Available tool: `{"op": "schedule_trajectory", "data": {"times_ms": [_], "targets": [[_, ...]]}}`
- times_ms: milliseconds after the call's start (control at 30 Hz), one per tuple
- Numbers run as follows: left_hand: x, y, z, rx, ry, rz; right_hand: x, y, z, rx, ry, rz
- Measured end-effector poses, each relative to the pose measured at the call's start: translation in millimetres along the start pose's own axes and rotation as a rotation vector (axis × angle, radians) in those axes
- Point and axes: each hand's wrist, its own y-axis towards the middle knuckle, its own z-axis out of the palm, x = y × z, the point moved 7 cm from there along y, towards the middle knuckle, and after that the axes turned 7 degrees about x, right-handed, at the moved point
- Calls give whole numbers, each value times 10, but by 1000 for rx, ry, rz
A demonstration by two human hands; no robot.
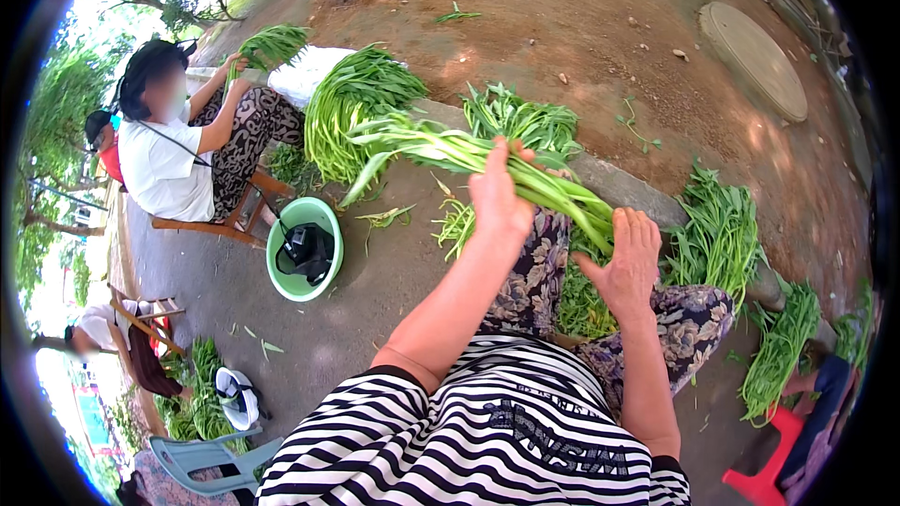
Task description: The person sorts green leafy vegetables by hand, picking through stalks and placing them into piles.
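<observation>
A bunch of long-stemmed leafy greens, probably water spinach [436,144], lies slantwise above my lap, its leaves to the left and its thick pale stem ends to the right. My left hand [503,193] is wrapped around the middle of the stems. Against the stem ends rests my right hand [627,260], fingers together and thumb spread away, not closed around the bunch. Between my knees, loose greens [585,299] are partly hidden by my hands. Just beyond the bunch, a pile of greens [520,116] sits on the concrete curb [633,186].
More greens lie along the curb in a tall heap [351,109] and a right-hand pile [714,235]. A green basin [330,281] with a black bag [307,253] stands left. A seated person [165,154] holds greens. A red stool [780,436] is at right.
</observation>
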Motion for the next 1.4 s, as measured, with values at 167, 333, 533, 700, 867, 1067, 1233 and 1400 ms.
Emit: {"op": "schedule_trajectory", "data": {"times_ms": [167, 333, 533, 700, 867, 1067, 1233, 1400], "targets": [[382, 12, 41, 190, -99, -133, -283, -95, 118, -157, 34, 125], [327, -91, 230, 288, -93, -136, -394, 28, 14, -117, 262, 76], [-255, -207, 500, 647, 29, 211, -314, 402, -248, 49, 480, 94], [-596, -327, 602, 976, 308, 398, -301, 382, -302, 631, 869, 246], [-364, -228, 199, 818, 221, 221, -617, 167, -224, 893, 731, 271], [316, -207, -250, 555, 19, -206, -803, -3, -437, 1011, 626, 393], [519, -364, -80, 732, 24, -348, -960, -377, -652, 979, 643, 550], [563, -336, -177, 685, 54, -339, -1316, -1125, -807, 870, 742, 782]]}}
